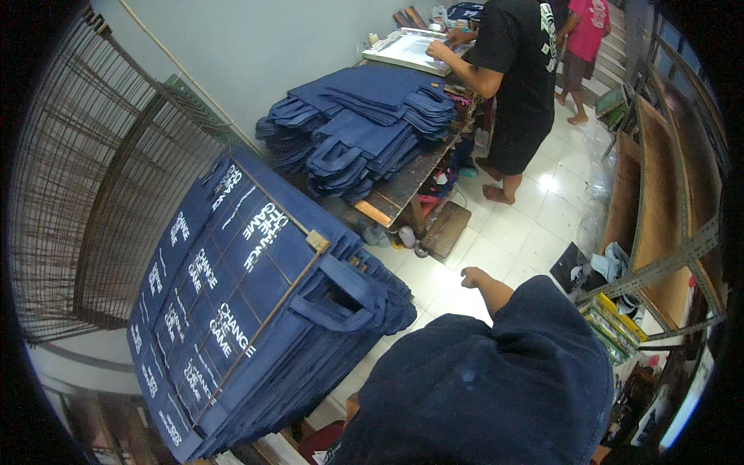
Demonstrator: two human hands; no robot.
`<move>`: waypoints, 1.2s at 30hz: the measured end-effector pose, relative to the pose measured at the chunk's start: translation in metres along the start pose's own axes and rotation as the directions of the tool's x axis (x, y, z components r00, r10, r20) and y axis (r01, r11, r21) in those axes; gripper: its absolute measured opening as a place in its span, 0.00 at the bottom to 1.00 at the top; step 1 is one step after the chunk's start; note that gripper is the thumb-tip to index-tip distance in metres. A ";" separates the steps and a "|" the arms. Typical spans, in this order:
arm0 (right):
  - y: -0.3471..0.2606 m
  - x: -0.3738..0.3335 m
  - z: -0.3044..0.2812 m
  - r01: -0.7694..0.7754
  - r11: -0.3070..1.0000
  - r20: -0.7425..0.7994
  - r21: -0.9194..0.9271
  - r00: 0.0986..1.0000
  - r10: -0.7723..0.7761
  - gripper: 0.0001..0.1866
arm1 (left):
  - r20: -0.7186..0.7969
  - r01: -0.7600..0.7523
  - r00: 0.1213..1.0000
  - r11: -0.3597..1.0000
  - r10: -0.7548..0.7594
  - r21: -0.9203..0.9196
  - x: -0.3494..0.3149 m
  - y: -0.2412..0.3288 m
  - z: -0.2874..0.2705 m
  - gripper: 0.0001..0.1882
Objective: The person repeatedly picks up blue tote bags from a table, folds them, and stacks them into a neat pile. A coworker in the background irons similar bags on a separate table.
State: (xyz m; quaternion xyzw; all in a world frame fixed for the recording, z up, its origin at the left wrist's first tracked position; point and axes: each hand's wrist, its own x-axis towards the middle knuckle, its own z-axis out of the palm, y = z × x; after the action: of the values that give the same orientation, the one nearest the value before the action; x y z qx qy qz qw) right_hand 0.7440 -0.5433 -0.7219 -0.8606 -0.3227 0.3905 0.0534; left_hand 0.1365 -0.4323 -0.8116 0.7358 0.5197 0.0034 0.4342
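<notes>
**Navy fabric carried over the arm beside the stacked printed bags**

The person looks down over a large piece of navy cloth that drapes across the right forearm and fills the lower middle of the view. It is matte and softly creased, with a rounded fold at its upper edge. The right hand pokes out past that edge, loosely curled, holding nothing in its fingers and hanging above the white tiled floor. The left hand is hidden under the cloth or out of view, so its state cannot be told.

Just to the left stands a tilted stack of printed navy bags, their flat faces showing white lettering, with thin wooden slats crossing the top one and handles looping out at the stack's right side. Farther off, a wooden worktop carries a heap of unprinted navy bags, floppy and unevenly piled.

To carry the cloth well, it seems wise to keep it flat on the forearm and clear of the printed faces, since fresh print may smear.

At the far end a person in a black shirt bends over a pale framed screen. A wire rack leans at the left.
</notes>
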 end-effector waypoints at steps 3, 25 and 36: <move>-0.014 -0.025 -0.022 -0.200 0.980 -0.008 0.005 0.980 0.200 0.22 | 0.022 0.031 0.999 1.000 -0.031 0.000 0.000 0.005 -0.004 0.15; -0.017 0.068 0.011 -0.226 0.973 0.713 -0.042 0.675 0.188 0.24 | 0.021 0.053 0.998 0.998 -0.052 -0.032 -0.025 0.007 -0.014 0.15; -0.134 0.057 -0.217 0.245 -0.357 -0.287 0.902 0.955 -0.070 0.51 | -0.140 0.103 0.983 0.986 -0.122 -0.131 -0.076 -0.014 0.013 0.16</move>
State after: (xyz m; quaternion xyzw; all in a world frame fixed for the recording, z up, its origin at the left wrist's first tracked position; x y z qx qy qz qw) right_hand 0.8560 -0.3690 -0.5623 -0.4186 0.0176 0.4285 0.8005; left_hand 0.0967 -0.4979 -0.7952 0.6748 0.5901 0.0653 0.4384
